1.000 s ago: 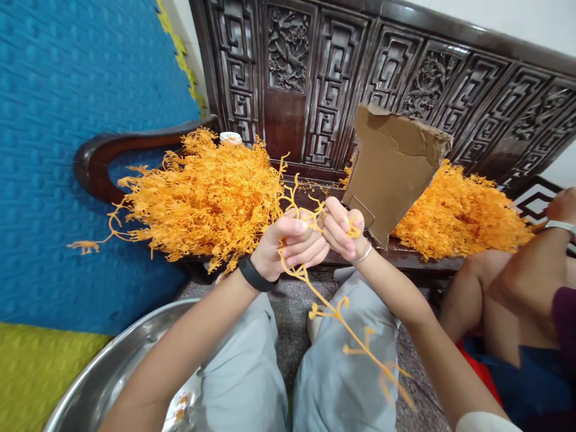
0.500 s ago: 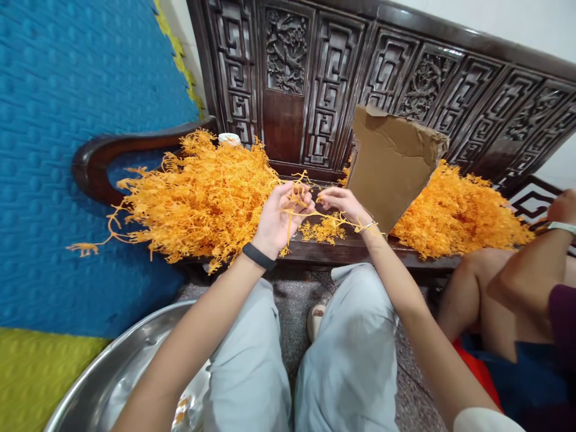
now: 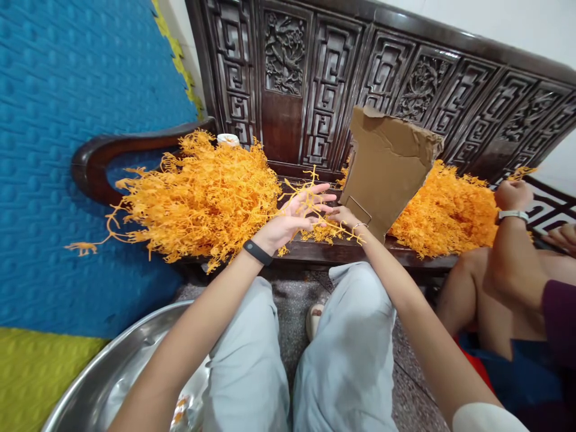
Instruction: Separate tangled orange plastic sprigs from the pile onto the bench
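Note:
My left hand (image 3: pixel 294 217) is palm up with its fingers spread, and a thin, forked orange plastic branch (image 3: pixel 338 227) lies across the palm under the thumb. The branch's tips stick out above the fingers and over towards my right wrist. Low beside it, my right hand (image 3: pixel 344 216) reaches to a small heap of orange sprigs (image 3: pixel 328 231) on the bench seat. Its fingers look drawn together and are partly hidden behind the branch; what they hold cannot be made out. Left of my hands rises a big pile of orange plastic branches (image 3: pixel 207 204).
An upright cardboard piece (image 3: pixel 387 168) stands right of my hands, before another orange pile (image 3: pixel 450 210). The carved dark bench back (image 3: pixel 283 126) rises behind. A metal basin (image 3: pixel 81 384) is at lower left. On the right, another person's hand (image 3: pixel 513 195) holds an orange sprig.
My left hand has spread its fingers and moved slightly right with the branch. My right hand has lowered towards the small heap. The other person's hand has moved left, into fuller view.

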The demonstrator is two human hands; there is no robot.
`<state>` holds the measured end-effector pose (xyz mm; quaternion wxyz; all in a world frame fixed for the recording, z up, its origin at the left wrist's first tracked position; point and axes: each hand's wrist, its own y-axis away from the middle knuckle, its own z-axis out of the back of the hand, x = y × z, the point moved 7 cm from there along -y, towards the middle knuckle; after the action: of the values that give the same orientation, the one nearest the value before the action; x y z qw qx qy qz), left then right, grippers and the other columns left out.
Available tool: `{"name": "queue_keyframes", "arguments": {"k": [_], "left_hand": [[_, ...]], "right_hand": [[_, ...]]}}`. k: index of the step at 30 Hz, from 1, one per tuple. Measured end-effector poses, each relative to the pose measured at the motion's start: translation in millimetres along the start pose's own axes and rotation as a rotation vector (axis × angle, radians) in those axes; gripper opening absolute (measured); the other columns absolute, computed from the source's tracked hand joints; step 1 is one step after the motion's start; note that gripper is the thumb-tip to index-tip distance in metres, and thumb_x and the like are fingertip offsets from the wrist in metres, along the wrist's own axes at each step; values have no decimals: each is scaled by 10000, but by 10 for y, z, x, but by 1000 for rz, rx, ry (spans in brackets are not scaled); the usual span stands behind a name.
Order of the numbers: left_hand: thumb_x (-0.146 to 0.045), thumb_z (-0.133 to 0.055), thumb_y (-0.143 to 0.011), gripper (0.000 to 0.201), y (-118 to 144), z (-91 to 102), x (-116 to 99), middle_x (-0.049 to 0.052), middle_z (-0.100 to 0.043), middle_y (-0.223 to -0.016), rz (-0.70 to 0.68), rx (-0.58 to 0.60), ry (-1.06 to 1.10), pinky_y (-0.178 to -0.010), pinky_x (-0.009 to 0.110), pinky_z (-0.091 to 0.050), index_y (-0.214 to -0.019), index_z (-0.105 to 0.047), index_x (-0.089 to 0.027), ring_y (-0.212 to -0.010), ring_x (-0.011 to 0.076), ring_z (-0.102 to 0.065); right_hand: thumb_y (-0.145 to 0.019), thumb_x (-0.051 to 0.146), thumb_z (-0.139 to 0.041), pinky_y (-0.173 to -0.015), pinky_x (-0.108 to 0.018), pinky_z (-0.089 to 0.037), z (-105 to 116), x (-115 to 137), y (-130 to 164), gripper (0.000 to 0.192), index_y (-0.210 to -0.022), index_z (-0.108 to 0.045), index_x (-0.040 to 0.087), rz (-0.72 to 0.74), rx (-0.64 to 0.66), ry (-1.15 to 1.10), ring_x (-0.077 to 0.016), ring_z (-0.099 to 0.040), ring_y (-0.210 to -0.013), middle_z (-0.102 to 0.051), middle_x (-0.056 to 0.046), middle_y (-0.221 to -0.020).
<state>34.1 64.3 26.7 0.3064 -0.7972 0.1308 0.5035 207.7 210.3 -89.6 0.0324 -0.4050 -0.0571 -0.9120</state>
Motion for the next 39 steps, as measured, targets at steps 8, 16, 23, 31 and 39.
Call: {"name": "queue_keyframes", "arguments": {"k": [8, 16, 23, 31, 39], "left_hand": [[-43, -551, -537, 752, 30, -60, -14, 71, -436, -1372, -23, 71, -93, -819, 291, -480, -1257, -480, -250, -1205, 257, -435], [-35, -517, -526, 768, 36, 95, -74, 68, -467, -1332, -70, -25, -141, -852, 324, -479, -1260, -455, -254, -1162, 236, -468], [-40, -549, -558, 827, 72, 215, -73, 54, -442, -1358, -94, -37, -171, -836, 319, -483, -1320, -380, -313, -1134, 224, -491], [-51, -630, -555, 955, 107, 389, -79, 39, -403, -1369, -96, -165, -212, -810, 307, -503, -1365, -267, -405, -1192, 251, -434], [-156, -708, -571, 986, 156, 554, -28, 82, -276, -1445, 2, -268, -426, -839, 333, -485, -1401, -214, -352, -1232, 275, -389]], "right_hand": [[-702, 163, -639, -615, -221, -431, 74, 120, 26, 272, -968, -650, 107, 60, -1, -30, -84, -517, -595, -662, -45, -820], [-832, 577, -410, -722, -248, -489, -35, 658, 371, 549, -893, -668, 97, 252, 391, -346, -134, -632, -745, -688, -128, -909], [-711, 488, -645, -497, -213, -412, -114, 962, 804, 433, -889, -665, 94, 417, 793, -400, -96, -542, -536, -670, -52, -695], [-765, 371, -620, -510, -199, -326, 44, 979, 636, 257, -787, -635, 115, 449, 463, -472, -49, -385, -472, -436, 64, -480], [-729, 402, -648, -499, -195, -359, 305, 851, 421, 263, -785, -636, 145, 465, 53, -629, -48, -396, -465, -460, 54, -513]]}}
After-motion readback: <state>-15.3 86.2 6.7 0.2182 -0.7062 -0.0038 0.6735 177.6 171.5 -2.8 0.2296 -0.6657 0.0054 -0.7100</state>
